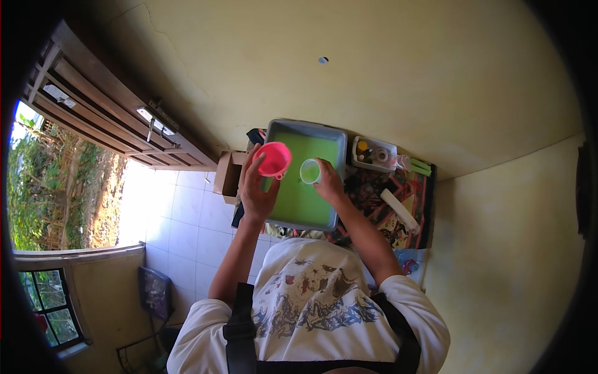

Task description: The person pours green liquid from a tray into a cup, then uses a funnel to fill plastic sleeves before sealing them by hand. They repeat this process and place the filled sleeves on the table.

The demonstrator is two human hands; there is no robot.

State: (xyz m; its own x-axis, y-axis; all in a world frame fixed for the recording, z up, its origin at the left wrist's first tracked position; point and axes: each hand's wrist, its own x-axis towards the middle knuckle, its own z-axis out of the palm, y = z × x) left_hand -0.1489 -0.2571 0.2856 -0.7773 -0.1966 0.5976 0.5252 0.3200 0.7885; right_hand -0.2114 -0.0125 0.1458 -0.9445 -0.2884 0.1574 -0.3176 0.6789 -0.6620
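Funnel [275, 159], mouth facing me, sits clasped in my left hand [253, 192], just left of the cup [309, 171] my right hand [331, 186] grips, both above the grey tub [342, 144] stretching lengthwise away.

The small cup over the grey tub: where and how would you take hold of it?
I'd grip the small cup around its side wall, below the rim, coming from the right. Its round, open mouth faces the camera, and no handle shows. The right hand holds it from that side, leaving its left side free, toward the left hand.
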